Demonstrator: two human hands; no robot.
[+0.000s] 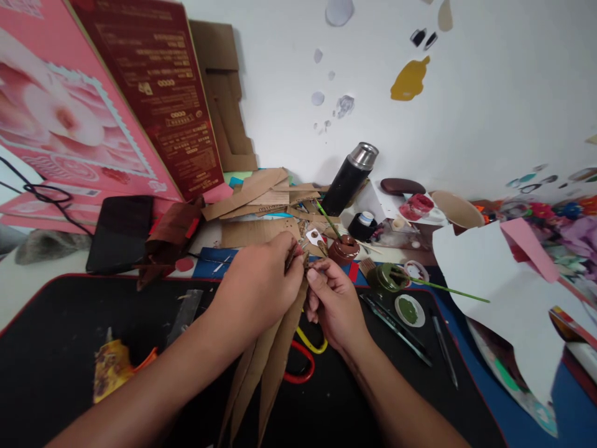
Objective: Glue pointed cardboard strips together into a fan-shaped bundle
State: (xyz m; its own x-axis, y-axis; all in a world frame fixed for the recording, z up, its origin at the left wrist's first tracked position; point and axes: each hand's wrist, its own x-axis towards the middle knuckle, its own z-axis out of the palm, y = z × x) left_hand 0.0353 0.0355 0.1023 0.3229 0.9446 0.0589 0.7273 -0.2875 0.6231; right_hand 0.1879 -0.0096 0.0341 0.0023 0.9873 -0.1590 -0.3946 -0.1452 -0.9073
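Several long, pointed cardboard strips (283,339) hang together between my hands, their narrow lower ends fanning toward me. My left hand (259,283) is closed at their upper end, its fingertips partly hidden behind the knuckles. My right hand (334,300) pinches the same upper end from the other side, thumb against the fingers. Just what sits between the fingertips is hard to see. Below the strips, scissors show a red handle loop (301,367) and a yellow handle loop (314,341); their blades are hidden.
A glue gun (112,370) lies left on the black mat (51,336). Ahead are cardboard scraps (256,196), a black thermos (347,180) and a brown paint jar (344,249). On the right are a green paint jar (390,278) with a brush, pens (396,330) and white paper (504,298).
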